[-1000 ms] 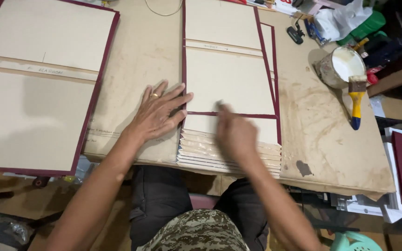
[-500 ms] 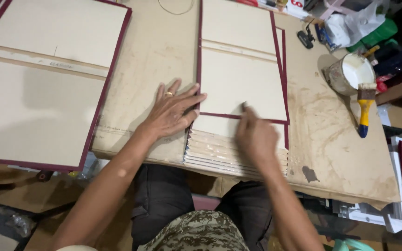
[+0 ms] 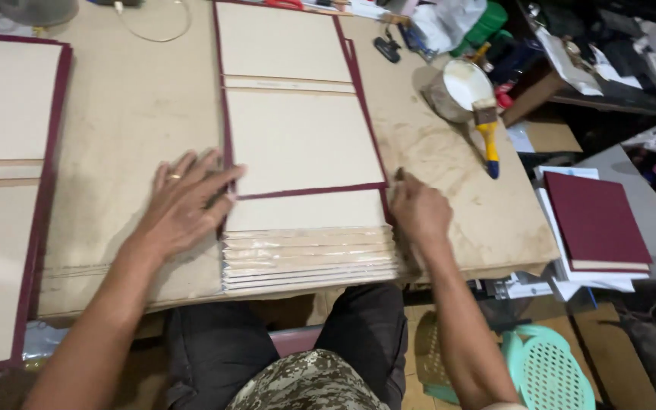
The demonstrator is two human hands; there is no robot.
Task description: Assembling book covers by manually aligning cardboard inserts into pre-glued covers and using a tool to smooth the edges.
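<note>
An opened book cover point(image 3: 298, 137), tan boards edged in maroon cloth, lies on top of a fanned stack of similar boards point(image 3: 309, 258) at the near edge of the worktable. My left hand point(image 3: 184, 201) lies flat, fingers spread, pressing the cover's left maroon edge. My right hand point(image 3: 417, 209) rests with curled fingers at the cover's lower right corner, fingertips on the maroon edge. Neither hand grips anything.
A second opened cover point(image 3: 5, 190) lies at the left. A white glue pot point(image 3: 461, 85) and a yellow-handled brush point(image 3: 487, 133) sit at the right of the brown table point(image 3: 130, 106). A finished maroon book point(image 3: 594, 220) lies on papers at right; a green plastic stool point(image 3: 544, 368) stands below.
My right hand has slid from the middle of the cover's lower edge to its right corner. The view has shifted right. My left hand stays pressed on the left edge.
</note>
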